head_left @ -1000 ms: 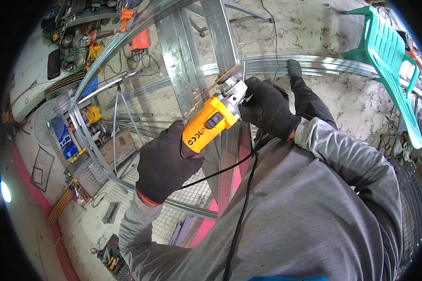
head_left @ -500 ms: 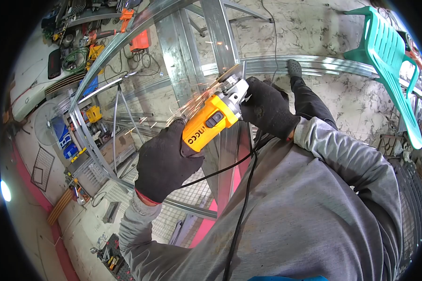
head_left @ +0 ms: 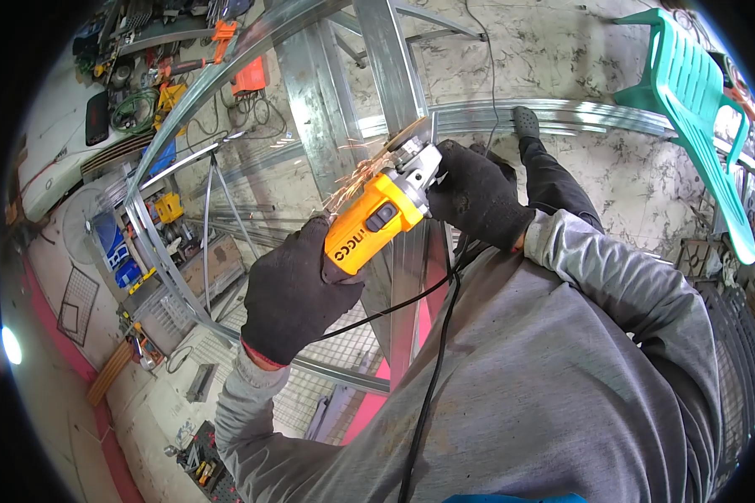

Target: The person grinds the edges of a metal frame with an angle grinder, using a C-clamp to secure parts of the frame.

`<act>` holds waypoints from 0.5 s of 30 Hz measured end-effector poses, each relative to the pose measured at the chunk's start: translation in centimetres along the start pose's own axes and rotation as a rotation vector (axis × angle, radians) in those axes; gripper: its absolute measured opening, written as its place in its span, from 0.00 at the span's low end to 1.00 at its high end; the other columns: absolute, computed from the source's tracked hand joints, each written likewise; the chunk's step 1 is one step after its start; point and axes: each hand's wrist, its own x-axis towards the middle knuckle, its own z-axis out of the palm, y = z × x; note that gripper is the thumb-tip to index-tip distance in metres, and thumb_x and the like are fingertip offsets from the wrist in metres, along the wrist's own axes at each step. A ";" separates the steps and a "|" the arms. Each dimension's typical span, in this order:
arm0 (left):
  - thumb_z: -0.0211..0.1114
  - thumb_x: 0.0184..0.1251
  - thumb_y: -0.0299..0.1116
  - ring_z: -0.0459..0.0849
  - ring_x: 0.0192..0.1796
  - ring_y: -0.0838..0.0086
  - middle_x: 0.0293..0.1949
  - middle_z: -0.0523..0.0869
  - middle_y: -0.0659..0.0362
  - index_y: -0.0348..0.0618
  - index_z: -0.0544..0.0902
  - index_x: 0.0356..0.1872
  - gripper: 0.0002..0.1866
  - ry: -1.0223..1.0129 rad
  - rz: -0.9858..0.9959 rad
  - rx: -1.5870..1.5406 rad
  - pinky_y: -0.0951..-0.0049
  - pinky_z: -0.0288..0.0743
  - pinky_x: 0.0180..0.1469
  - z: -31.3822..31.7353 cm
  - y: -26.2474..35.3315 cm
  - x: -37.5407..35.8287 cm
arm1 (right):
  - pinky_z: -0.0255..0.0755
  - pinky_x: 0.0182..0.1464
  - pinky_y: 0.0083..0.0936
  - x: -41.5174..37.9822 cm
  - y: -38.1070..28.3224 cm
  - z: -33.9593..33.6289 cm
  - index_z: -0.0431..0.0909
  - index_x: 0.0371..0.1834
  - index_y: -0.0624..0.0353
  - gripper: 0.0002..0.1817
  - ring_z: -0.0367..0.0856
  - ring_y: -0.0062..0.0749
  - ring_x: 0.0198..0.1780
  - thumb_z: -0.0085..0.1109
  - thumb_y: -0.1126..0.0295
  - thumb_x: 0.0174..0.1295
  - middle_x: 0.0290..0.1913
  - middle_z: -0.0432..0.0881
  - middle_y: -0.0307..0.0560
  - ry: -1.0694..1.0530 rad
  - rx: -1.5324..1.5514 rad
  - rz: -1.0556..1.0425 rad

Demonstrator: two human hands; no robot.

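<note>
A yellow angle grinder point(head_left: 369, 225) is held across the front of my body, its disc point(head_left: 413, 134) at the upper end against a metal profile of the frame point(head_left: 390, 67). Orange sparks point(head_left: 356, 180) spray left from the disc. My left hand point(head_left: 298, 285), in a black glove, is wrapped round the grinder's rear body. Beside the silver gear head, my right hand point(head_left: 482, 197), also gloved, is closed at the tool's side; the part it grips is hidden by its fingers. A black power cord point(head_left: 434, 377) runs down over my grey shirt.
A green plastic chair point(head_left: 688, 92) lies at the upper right. Long metal profiles point(head_left: 562, 113) rest on the floor near my foot point(head_left: 526, 123). Tools and cables point(head_left: 138, 105) crowd the upper left. An orange-red tool case point(head_left: 249, 75) sits behind the frame.
The grinder and both hands stay almost in place. The spark spray is shorter and more bunched near the disc than before.
</note>
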 end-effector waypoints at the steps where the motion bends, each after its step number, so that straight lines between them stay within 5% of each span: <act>1: 0.84 0.55 0.38 0.95 0.37 0.50 0.35 0.92 0.44 0.34 0.83 0.61 0.33 -0.010 -0.006 0.004 0.56 0.88 0.42 -0.1 0.0 0.0 | 0.83 0.48 0.39 0.0 0.0 0.0 0.80 0.49 0.59 0.26 0.90 0.48 0.43 0.85 0.58 0.58 0.41 0.86 0.53 0.002 0.000 0.000; 15: 0.84 0.55 0.40 0.96 0.38 0.49 0.36 0.92 0.43 0.31 0.83 0.64 0.37 0.002 -0.007 0.019 0.55 0.89 0.43 0.0 -0.1 0.2 | 0.82 0.51 0.41 0.1 0.7 0.4 0.80 0.52 0.59 0.27 0.89 0.50 0.45 0.85 0.59 0.58 0.43 0.87 0.54 0.021 0.013 -0.083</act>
